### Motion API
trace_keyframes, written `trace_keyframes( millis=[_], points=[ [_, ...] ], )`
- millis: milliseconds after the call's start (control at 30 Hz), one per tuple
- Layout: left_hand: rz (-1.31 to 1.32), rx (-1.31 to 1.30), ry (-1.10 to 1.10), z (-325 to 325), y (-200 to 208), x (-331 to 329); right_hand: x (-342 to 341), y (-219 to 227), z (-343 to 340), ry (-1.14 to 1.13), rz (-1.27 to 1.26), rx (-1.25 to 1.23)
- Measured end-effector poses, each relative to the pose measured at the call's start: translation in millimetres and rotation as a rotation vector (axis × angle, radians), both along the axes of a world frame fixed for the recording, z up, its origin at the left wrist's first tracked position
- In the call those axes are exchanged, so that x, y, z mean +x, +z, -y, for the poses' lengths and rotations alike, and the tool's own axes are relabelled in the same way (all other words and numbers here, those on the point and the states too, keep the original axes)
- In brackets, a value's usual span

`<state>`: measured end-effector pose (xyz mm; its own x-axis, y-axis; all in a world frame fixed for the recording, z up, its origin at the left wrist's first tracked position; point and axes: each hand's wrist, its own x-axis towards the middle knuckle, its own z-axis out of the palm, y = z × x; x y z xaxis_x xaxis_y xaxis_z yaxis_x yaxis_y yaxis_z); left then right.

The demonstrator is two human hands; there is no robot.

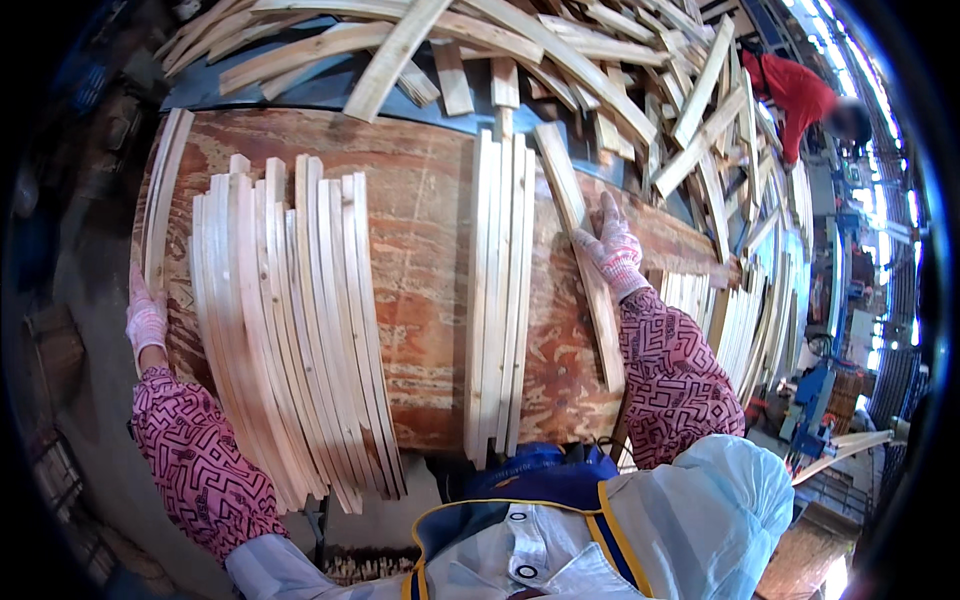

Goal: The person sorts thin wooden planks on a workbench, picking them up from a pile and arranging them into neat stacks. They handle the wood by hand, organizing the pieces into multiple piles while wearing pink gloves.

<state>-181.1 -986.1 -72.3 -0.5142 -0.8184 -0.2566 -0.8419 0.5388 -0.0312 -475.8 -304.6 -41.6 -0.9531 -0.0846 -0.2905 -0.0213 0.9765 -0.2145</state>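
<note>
A gloved right hand (pixel 612 240), fingers spread, touches a slat (pixel 597 302) slanting from far edge toward near at the worktop's (pixel 425 240) right, the farther left hand (pixel 147 318), grip unclear, at its left edge.

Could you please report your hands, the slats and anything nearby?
Left hand at leftmost slats. Right hand open, touching slanted slat. Loose slat pile beyond board.

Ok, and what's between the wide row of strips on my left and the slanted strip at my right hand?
A narrower bundle of wooden strips, with bare brown board on either side, as the head view shows.
</note>
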Motion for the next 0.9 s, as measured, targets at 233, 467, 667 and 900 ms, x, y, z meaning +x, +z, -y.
trace_keyframes(
  millis=[233, 467, 667, 900],
  points=[
    [-0.703, -0.039, -0.367, -150, 58, -57, 100, 6, -31, -0.057, 0.28, -0.036],
    [-0.922, 2.068, 0.118, -510, 79, -71, 94, 64, -26, -0.426, 0.769, -1.095],
    [-0.519, 0.843, -0.092, -605, 9, -40, -12, 52, -33, 0.172, 0.123, -0.677],
    [-0.25, -0.101, -0.534, -605, 35, -39, -194, 59, -30, 0.336, -0.616, 0.153]
  ],
)
